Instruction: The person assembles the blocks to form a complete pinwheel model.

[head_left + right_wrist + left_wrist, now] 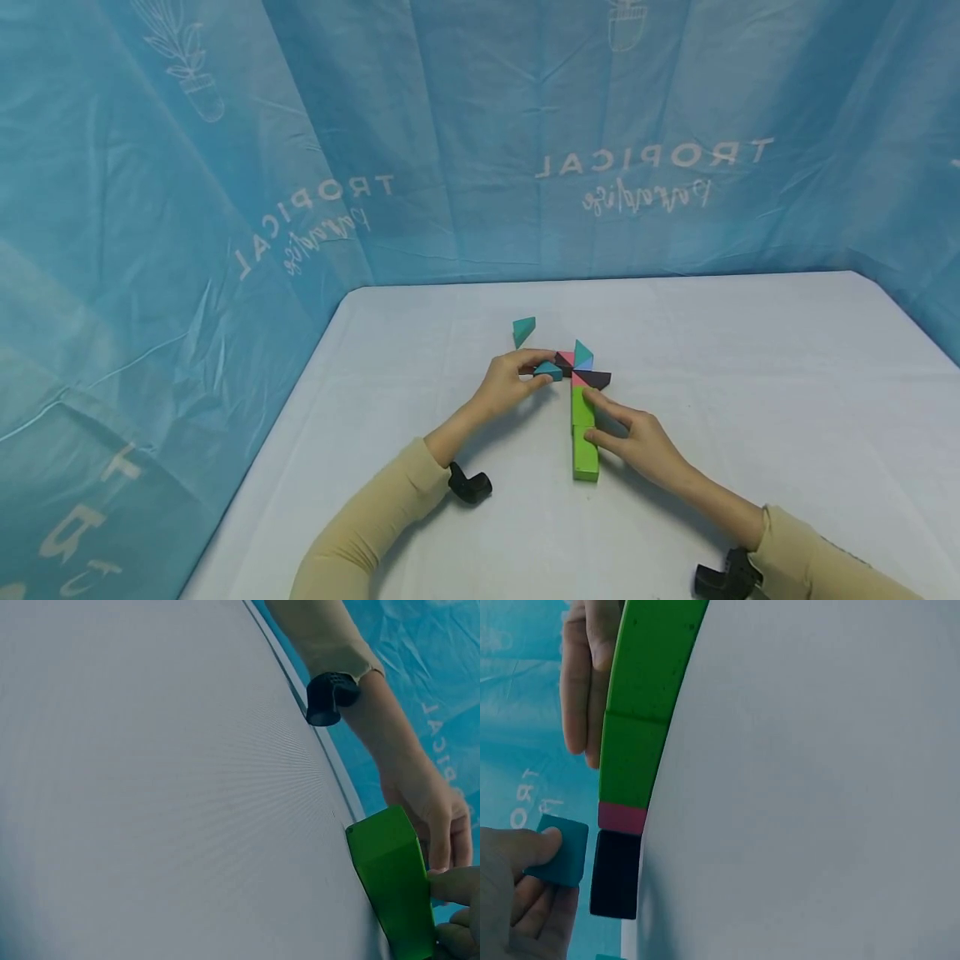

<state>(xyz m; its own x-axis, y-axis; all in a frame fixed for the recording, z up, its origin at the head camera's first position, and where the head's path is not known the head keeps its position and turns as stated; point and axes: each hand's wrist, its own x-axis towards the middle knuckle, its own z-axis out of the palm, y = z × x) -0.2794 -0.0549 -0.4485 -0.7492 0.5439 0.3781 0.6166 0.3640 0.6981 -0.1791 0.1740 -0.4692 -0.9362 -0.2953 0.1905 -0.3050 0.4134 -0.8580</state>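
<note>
My left hand [504, 385] pinches a teal triangular block [550, 372] between thumb and fingers, at the left side of a pinwheel of triangular blocks. That pinwheel has a teal block [582, 353] at its top, a black block [596, 379] on the right, and pink and blue pieces around the centre. Below it, two green blocks [585, 457] stand end to end like a stem. My right hand [647, 446] rests against the right side of the stem with extended fingers, one at the upper green block and the thumb at the lower. In the left wrist view, a pink piece [621, 817] adjoins the green stem.
Another teal block [523, 331] lies apart, behind my left hand. A white cloth covers the table [750, 400]. Blue printed curtains [480, 150] hang behind it and along its left side.
</note>
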